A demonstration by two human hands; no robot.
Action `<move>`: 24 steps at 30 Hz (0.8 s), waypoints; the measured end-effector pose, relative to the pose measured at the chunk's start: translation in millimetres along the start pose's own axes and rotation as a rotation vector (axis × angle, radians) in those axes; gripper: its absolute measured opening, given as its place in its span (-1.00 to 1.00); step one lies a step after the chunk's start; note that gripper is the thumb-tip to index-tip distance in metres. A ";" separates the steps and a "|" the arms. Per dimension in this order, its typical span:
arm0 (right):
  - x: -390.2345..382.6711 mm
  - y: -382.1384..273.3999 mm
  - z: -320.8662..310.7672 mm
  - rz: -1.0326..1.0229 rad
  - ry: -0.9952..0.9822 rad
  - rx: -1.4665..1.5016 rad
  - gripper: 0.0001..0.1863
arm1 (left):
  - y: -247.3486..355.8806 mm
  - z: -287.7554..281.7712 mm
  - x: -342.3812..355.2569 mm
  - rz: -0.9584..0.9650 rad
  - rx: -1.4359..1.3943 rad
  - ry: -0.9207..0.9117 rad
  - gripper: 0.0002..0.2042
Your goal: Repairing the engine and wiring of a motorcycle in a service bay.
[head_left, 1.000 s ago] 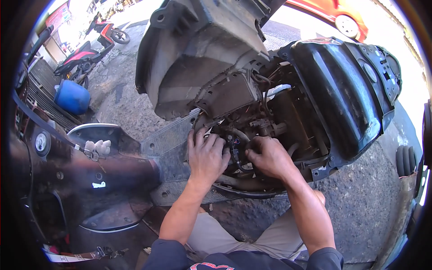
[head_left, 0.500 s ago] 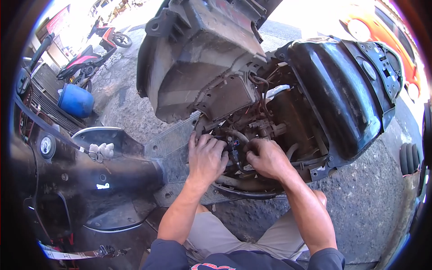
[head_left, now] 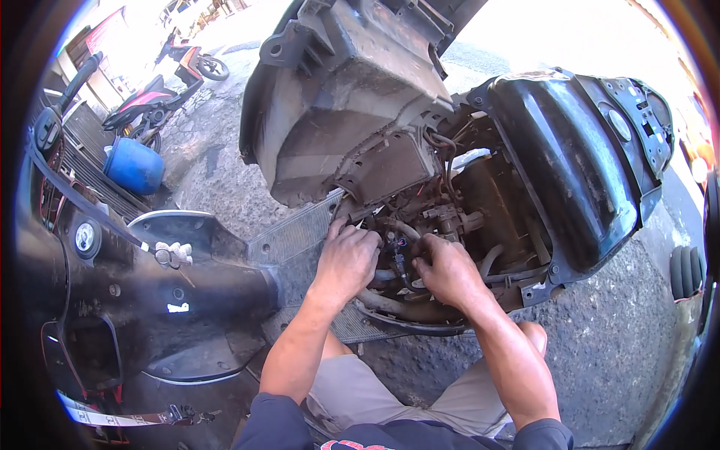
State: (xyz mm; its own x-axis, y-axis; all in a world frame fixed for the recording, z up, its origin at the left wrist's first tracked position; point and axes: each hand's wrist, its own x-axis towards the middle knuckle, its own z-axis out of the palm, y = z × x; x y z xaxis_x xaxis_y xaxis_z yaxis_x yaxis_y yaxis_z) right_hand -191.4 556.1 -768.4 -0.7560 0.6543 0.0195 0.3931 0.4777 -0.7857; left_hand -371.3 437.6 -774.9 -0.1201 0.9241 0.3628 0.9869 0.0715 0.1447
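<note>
Under a raised seat storage box point(head_left: 352, 127), the engine bay of a scooter lies exposed, with hoses and dark, grimy parts. My left hand point(head_left: 346, 259) is at the bay's left side, fingers bent down among the parts; whatever they grip is hidden. My right hand point(head_left: 450, 271) is closed at the right of a small black wire connector point(head_left: 400, 259), thumb against curled fingers, and I cannot make out what is in them. A grey-brown hose point(head_left: 405, 229) runs between the hands. Right of it sits a metal engine part point(head_left: 455, 221).
To the right is a glossy black tank-like panel point(head_left: 562, 150). On the left, the scooter's front body point(head_left: 217, 289) has keys with a pale fluffy charm point(head_left: 174, 253). A blue drum point(head_left: 135, 166) and a red-and-black motorcycle point(head_left: 154, 101) stand farther off.
The whole view has shifted slightly, with the scooter appearing a little lower and farther right. Both hands stay in the engine bay, with only small finger movements.
</note>
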 end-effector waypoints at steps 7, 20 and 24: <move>-13.5 0.0 -1.9 -0.038 0.100 -0.058 -0.77 | 3.9 1.5 1.3 -0.007 -0.010 0.108 -0.90; -10.7 0.5 11.2 -0.118 0.179 0.099 -0.80 | 22.4 2.9 2.4 -0.052 -0.076 0.260 -0.88; -12.7 -2.6 7.2 -0.063 0.140 0.200 -0.79 | 32.7 2.4 -1.3 0.000 -0.010 0.349 -0.86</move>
State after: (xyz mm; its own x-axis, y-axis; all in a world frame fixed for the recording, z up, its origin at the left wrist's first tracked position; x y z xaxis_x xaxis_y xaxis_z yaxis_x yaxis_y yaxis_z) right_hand -186.6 542.3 -771.1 -0.6904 0.7083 0.1473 0.2253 0.4040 -0.8866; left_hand -338.6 439.6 -772.8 -0.1517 0.7400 0.6553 0.9859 0.0663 0.1533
